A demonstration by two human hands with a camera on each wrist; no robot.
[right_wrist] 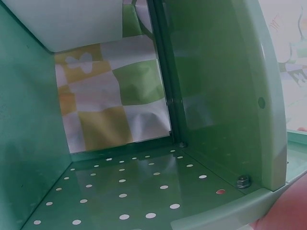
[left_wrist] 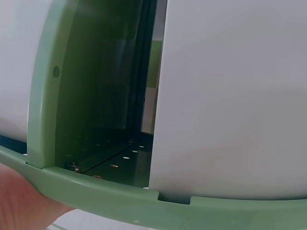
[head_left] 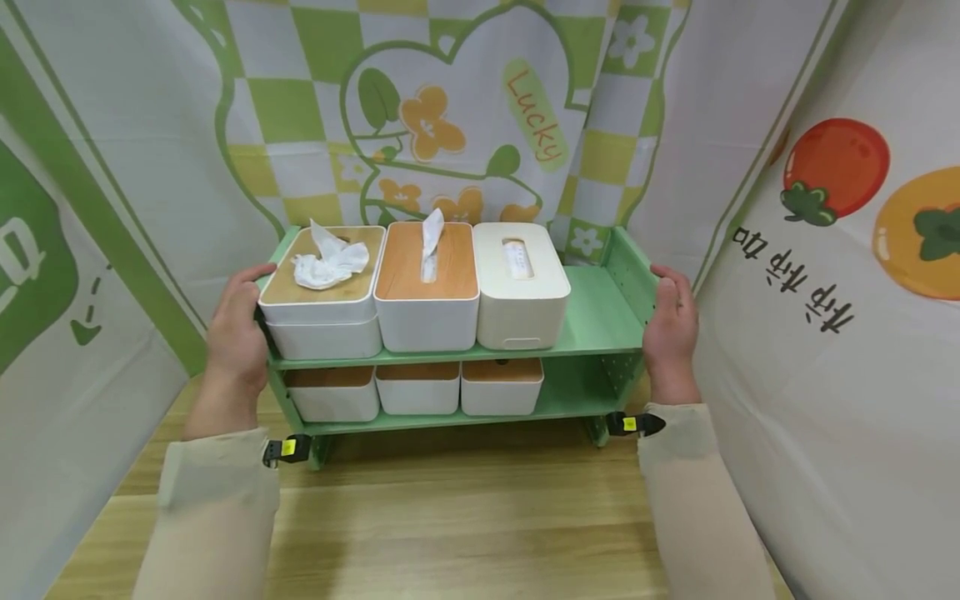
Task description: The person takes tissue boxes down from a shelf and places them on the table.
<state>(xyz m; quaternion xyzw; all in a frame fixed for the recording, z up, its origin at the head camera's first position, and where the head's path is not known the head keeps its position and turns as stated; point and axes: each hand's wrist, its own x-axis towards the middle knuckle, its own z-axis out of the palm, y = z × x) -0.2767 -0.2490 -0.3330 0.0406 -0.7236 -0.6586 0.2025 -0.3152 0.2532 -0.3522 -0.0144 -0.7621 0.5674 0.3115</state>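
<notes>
A person in pale sleeves holds a two-tier green shelf (head_left: 600, 304) at the centre of the scene, over a wood-grain table (head_left: 465, 517); I cannot tell whether its feet bear weight. The left hand (head_left: 238, 333) grips the end panel at 9 o'clock and the right hand (head_left: 671, 329) the one at 3 o'clock, the visible fingers bent against those panels, some hidden behind them. On the upper tier, running from 9 o'clock inward, stand a wood-lidded white box (head_left: 322, 333) topped with crumpled tissue (head_left: 330, 262), a second wood-lidded box (head_left: 427, 321) with a tissue poking upright from its slot, and a cream box (head_left: 521, 317) with a rounded slot; the three sit close side by side. Three white boxes with wood-toned tops (head_left: 417, 396) line the lower tier. A green-and-yellow checked curtain (head_left: 285, 108) reading "Lucky" hangs at 12 o'clock.
</notes>
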